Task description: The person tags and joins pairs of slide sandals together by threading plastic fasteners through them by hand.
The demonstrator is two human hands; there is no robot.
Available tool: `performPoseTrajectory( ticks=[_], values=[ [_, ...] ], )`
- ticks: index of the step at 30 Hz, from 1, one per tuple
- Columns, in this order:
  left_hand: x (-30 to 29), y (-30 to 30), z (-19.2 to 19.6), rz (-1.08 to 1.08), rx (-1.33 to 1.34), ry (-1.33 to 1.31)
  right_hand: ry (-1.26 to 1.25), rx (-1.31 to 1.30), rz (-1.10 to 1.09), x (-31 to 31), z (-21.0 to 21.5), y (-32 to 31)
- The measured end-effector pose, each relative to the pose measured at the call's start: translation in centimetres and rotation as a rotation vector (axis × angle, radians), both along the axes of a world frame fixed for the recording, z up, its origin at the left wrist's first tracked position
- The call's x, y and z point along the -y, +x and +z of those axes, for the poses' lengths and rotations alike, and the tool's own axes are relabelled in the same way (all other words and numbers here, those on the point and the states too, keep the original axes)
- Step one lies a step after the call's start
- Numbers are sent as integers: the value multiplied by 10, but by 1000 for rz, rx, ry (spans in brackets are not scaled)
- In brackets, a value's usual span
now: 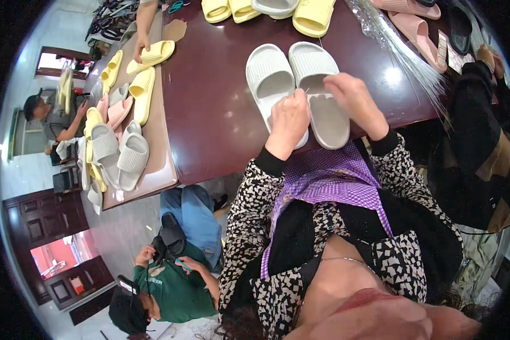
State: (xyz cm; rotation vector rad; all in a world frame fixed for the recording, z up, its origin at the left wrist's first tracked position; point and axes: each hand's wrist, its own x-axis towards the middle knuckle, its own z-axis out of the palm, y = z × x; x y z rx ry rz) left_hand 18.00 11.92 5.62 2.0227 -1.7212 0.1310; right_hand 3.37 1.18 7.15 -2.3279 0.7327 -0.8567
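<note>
A pair of light grey slide slippers lies side by side on the table in front of me, straps toward the far side. My left hand [290, 118] is closed in a pinch over the inner edge of the left slipper [269, 79]. A thin pale strand tip shows at its fingertips; the rest is hidden. My right hand [357, 103] hovers over the right slipper [330, 122], fingers loosely bent and slightly blurred, with nothing visible in them. A bundle of thin clear plastic ties [411, 62] lies to the right of the pair.
Yellow slippers [313, 17] lie along the far edge of the dark red table [209, 113]. More yellow, pink and grey slippers [133, 156] crowd the left end, where another person's hand [142, 46] touches one. Pink slippers [413, 37] lie far right. Co-workers sit at left and right.
</note>
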Motion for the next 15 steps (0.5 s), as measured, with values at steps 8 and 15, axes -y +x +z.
performPoseTrajectory(
  ticks=[8,15],
  values=[
    [8,11,1,-42,10,-118,12,-270,-166,118,-2,35],
    [5,20,-6,-89,-61,-170,2,-183,-45,136,-27,53]
  ],
)
